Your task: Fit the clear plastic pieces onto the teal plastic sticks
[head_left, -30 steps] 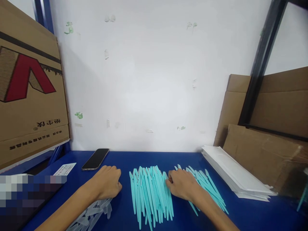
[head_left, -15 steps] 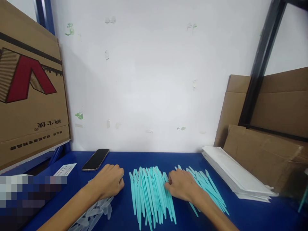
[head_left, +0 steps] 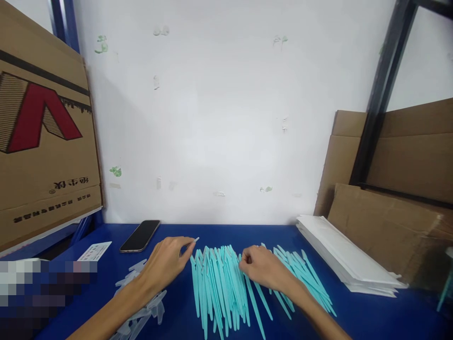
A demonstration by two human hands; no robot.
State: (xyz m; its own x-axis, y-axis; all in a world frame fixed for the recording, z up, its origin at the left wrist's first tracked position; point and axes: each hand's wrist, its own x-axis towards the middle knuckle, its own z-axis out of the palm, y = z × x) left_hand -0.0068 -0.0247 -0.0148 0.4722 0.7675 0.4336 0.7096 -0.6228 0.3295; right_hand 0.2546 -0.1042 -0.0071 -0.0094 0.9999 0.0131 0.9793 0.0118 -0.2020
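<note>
My left hand point(head_left: 170, 257) is closed in a pinch around a small translucent plastic cap point(head_left: 197, 240), just above the left edge of the middle pile. Below my left forearm lies a heap of similar translucent caps point(head_left: 155, 307), partly hidden by the arm. A dense pile of slim turquoise eyebrow razors point(head_left: 221, 283) lies in the middle, handles toward me. My right hand point(head_left: 260, 267) is at the pile's right edge, fingers curled at the top of a turquoise razor point(head_left: 255, 307) that slants down toward me. More turquoise razors point(head_left: 307, 278) lie right of my right hand.
A black-screened phone point(head_left: 140, 236) and a printed card point(head_left: 95, 251) lie at the left of the blue table point(head_left: 198, 231). White padded envelopes point(head_left: 347, 255) are stacked at the right. Cardboard boxes point(head_left: 49, 165) stand on the left, flattened cardboard point(head_left: 385, 226) on the right.
My left hand has risen from the cap heap and moved right, now with a cap in its fingers. My right hand has shifted slightly left, and razors beneath it have fanned out.
</note>
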